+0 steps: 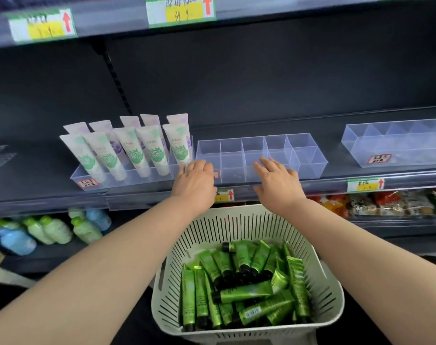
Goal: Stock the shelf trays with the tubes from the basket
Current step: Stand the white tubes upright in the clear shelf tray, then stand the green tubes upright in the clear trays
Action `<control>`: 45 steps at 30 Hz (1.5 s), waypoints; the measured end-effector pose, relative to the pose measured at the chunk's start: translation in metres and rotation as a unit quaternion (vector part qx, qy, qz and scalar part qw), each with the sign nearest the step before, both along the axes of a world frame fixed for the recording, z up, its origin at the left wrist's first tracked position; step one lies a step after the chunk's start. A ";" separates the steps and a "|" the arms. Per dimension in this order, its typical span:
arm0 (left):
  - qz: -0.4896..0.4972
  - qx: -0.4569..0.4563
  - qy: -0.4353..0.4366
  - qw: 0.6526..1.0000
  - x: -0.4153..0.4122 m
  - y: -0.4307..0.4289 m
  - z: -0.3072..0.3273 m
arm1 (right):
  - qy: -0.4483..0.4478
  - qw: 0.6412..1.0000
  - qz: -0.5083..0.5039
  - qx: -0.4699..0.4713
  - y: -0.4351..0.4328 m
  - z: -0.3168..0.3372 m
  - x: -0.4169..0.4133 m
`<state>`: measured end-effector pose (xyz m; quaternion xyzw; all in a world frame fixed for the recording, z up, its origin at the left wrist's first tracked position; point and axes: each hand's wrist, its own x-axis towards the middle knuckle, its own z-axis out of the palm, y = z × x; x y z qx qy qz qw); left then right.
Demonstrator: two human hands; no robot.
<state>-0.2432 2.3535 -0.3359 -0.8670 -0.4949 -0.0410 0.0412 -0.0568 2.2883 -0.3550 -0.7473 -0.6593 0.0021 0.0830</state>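
Green tubes (pixel 246 290) fill my slotted white basket (pixel 212 227) just below the empty clear divided tray (pixel 309 158). My left hand (pixel 195 183) and right hand (pixel 278 184) rest open-fingered at that tray's front edge, holding nothing.

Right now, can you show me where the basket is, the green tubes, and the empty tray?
basket (pixel 236 220): head view, on its slotted back wall.
green tubes (pixel 246 291): head view, on the body of a tube lying across the pile.
empty tray (pixel 309 168): head view, on its clear front right compartment.
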 end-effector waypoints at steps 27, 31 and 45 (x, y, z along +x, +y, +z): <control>0.211 -0.390 -0.091 0.892 0.048 -0.044 -0.182 | 0.133 0.962 -0.071 -0.229 -0.059 -0.160 0.015; 0.242 -0.426 -0.115 0.864 0.056 -0.041 -0.190 | 0.138 0.958 -0.079 -0.239 -0.053 -0.164 0.016; 0.166 -0.372 -0.109 0.907 -0.016 -0.038 -0.167 | 0.187 0.894 -0.134 -0.386 -0.021 -0.194 0.005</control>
